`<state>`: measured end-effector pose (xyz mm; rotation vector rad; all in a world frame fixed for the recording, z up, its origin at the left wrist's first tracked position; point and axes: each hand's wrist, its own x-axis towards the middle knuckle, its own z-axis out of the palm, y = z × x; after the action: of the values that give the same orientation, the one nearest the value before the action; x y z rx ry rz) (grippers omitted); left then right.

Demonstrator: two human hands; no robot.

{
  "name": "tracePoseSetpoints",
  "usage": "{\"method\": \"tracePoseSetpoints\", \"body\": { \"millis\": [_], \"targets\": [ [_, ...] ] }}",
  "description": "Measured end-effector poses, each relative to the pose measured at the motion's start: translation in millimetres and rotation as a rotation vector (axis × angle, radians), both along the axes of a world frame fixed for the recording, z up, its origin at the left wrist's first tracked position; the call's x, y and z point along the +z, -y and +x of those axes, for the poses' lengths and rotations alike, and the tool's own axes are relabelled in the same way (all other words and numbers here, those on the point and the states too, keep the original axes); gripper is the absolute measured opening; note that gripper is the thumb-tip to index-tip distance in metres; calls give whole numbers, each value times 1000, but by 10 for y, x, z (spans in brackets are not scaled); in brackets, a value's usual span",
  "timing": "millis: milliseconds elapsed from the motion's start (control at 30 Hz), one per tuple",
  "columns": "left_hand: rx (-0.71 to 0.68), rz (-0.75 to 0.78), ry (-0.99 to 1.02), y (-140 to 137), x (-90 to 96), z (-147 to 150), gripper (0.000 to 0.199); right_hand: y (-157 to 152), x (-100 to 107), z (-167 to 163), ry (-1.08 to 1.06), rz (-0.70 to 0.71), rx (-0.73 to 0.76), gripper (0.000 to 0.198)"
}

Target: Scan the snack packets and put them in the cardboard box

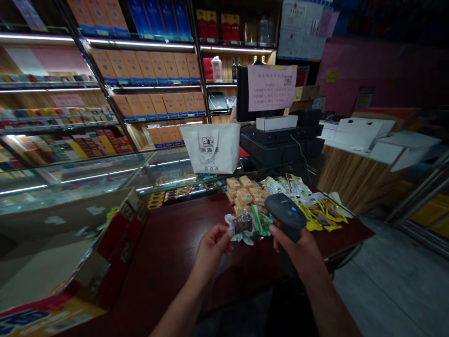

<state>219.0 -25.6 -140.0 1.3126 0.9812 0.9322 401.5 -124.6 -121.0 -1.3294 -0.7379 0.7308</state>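
My left hand (214, 241) pinches the left end of a clear plastic snack packet (243, 225) with dark contents and green stripes. In my right hand (298, 248) is a dark barcode scanner (286, 210) with a small blue light, its head tilted over the packet's right side. The tips of my right thumb and finger come close to the green-striped end; whether they touch it I cannot tell. Behind the packet sits a stack of wrapped orange-brown cakes (245, 191). Yellow-edged packets (321, 213) lie to the right of the scanner, with white-green packets (286, 184) behind.
A large open carton (119, 243) stands on the left of the dark red table (175, 224). At the back are a white tote bag (212, 147), a glass counter (105, 175) and a monitor (242, 96) bearing a pink notice. White boxes (361, 133) stand at right.
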Motion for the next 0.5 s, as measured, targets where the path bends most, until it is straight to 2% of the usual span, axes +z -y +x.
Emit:
{"method": "tracePoseSetpoints", "body": {
  "millis": [133,233,333,500],
  "targets": [
    [16,19,-13,276,218,-256,37,-86,4,-187,90,-26,27,30],
    [26,-15,25,401,303,-418,36,-137,0,-334,48,10,120,29],
    [48,-35,69,469,338,-537,35,-168,9,-474,1,43,221,30],
    [155,-12,94,463,303,-670,32,-185,54,-654,92,5,297,30]
  ]
}}
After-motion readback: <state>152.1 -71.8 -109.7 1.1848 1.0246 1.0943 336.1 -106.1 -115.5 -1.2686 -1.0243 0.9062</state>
